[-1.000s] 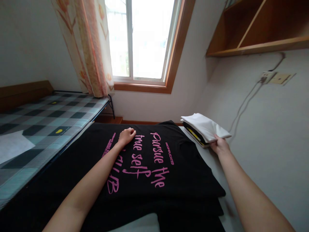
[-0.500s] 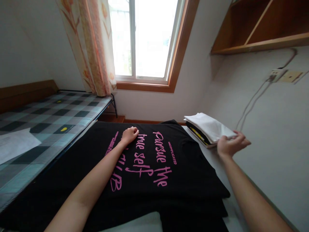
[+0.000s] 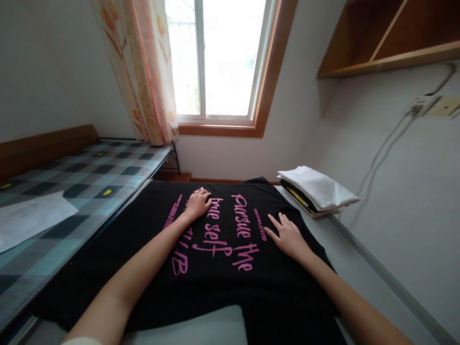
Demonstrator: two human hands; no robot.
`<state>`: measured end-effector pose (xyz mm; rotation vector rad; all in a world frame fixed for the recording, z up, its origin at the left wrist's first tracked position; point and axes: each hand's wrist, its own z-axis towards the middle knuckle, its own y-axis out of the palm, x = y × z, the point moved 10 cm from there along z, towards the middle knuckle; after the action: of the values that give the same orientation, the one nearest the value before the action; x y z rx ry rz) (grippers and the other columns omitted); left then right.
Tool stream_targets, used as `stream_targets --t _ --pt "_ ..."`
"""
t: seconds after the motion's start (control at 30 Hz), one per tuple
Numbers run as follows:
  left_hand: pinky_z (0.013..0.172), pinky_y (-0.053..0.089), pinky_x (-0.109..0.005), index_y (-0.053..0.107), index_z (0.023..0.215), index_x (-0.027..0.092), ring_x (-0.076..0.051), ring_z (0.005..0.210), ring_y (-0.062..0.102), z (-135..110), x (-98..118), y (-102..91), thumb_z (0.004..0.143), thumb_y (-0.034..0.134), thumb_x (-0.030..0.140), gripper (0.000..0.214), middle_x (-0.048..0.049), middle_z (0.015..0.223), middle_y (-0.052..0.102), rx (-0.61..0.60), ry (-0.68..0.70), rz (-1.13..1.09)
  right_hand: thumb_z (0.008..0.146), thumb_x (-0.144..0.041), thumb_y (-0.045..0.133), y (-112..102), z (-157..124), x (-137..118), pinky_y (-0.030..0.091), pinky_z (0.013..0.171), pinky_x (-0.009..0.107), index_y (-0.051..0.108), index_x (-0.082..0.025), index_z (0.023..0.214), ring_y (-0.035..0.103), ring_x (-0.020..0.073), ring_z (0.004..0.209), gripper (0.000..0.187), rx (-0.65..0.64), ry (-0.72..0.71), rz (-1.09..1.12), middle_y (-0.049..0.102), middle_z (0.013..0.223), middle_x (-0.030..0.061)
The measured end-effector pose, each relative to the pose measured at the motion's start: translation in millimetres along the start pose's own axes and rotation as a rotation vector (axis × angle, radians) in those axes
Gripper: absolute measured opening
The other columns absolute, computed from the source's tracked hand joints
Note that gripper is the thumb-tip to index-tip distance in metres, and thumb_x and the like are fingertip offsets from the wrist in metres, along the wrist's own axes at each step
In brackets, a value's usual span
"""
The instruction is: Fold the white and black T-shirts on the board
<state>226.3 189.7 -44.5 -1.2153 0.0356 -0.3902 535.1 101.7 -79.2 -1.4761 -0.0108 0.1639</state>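
A black T-shirt (image 3: 223,282) with pink lettering lies spread over the table in front of me, its print turned sideways. My left hand (image 3: 198,203) rests on the lettering near the far edge, fingers spread and lying on the cloth. On the right part of the shirt, beside the small pink line of text, my right hand (image 3: 285,234) lies flat with its fingers apart. Neither hand grips anything. A pale grey board or folded piece (image 3: 201,328) shows at the near edge, partly under the black cloth.
Folded clothes (image 3: 318,189), white on top, are stacked at the table's far right by the wall. A bed with a checked mattress (image 3: 89,177) stands to the left, with a sheet of paper (image 3: 34,215) on it. A window, curtain (image 3: 143,72) and wall shelf (image 3: 388,52) are beyond.
My right hand has left the folded stack and moved left onto the black T-shirt. My left hand has opened from a closed shape, staying near the same spot.
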Motion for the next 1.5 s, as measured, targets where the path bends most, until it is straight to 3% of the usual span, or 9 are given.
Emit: stream_targets --t 0.17,0.37,0.43,0.53,0.97,1.5 --pt "0.110 0.032 -0.044 0.052 0.137 0.023 -0.029 0.135 0.038 -42.2 -11.4 -2.9 0.093 0.041 0.047 0.051 -0.0096 0.148 0.044 -0.149 0.106 0.030 0.096 -0.054 0.030 5.8 -3.5 -3.8 0.024 0.113 0.046 0.033 -0.022 0.150 0.023 0.0307 0.144 0.063 -0.011 0.004 -0.088 0.029 0.155 0.0144" --pt "0.110 0.019 -0.061 0.034 0.148 0.027 -0.045 0.142 0.016 -113.4 -101.0 -44.3 0.082 0.041 0.072 0.080 -0.0149 0.157 0.026 -0.205 -0.255 0.241 0.096 -0.053 0.028 9.3 -1.3 -2.8 0.022 0.114 0.048 0.028 -0.029 0.151 0.022 0.0303 0.144 0.060 -0.008 -0.005 -0.104 0.024 0.158 0.0093" --pt "0.109 0.018 -0.063 0.029 0.150 0.030 -0.046 0.142 0.017 -132.4 -126.0 -47.0 0.082 0.038 0.074 0.081 -0.0138 0.158 0.023 -0.280 -0.339 0.257 0.096 -0.052 0.029 10.3 -0.5 -2.3 0.022 0.114 0.048 0.028 -0.028 0.151 0.022 0.0305 0.144 0.060 -0.008 -0.002 -0.109 0.025 0.158 0.0099" --pt "0.111 0.019 -0.059 0.025 0.151 0.032 -0.042 0.143 0.017 -144.1 -141.4 -43.1 0.085 0.035 0.072 0.078 -0.0110 0.159 0.018 -0.347 -0.344 0.255 0.096 -0.052 0.029 10.7 0.2 -2.9 0.023 0.114 0.048 0.028 -0.027 0.151 0.021 0.0303 0.144 0.060 -0.012 -0.006 -0.124 0.026 0.157 0.0113" --pt "0.111 0.016 -0.061 0.021 0.151 0.033 -0.043 0.143 0.016 -127.4 -148.1 -34.0 0.087 0.034 0.070 0.075 -0.0111 0.160 0.017 -0.337 -0.343 0.287 0.097 -0.048 0.025 12.8 15.4 -0.5 0.022 0.113 0.048 0.026 -0.026 0.152 0.020 0.0296 0.145 0.059 -0.054 -0.003 -0.136 0.026 0.157 0.0128" --pt "0.110 0.015 -0.062 0.021 0.152 0.032 -0.043 0.143 0.015 -56.6 -174.5 -13.4 0.084 0.025 0.076 0.081 -0.0125 0.160 0.016 -0.318 -0.361 0.253 0.097 -0.052 0.020 21.7 100.0 5.3 0.016 0.115 0.048 0.021 -0.028 0.153 0.016 0.0281 0.146 0.061 -0.126 0.066 -0.073 0.022 0.159 0.0110"
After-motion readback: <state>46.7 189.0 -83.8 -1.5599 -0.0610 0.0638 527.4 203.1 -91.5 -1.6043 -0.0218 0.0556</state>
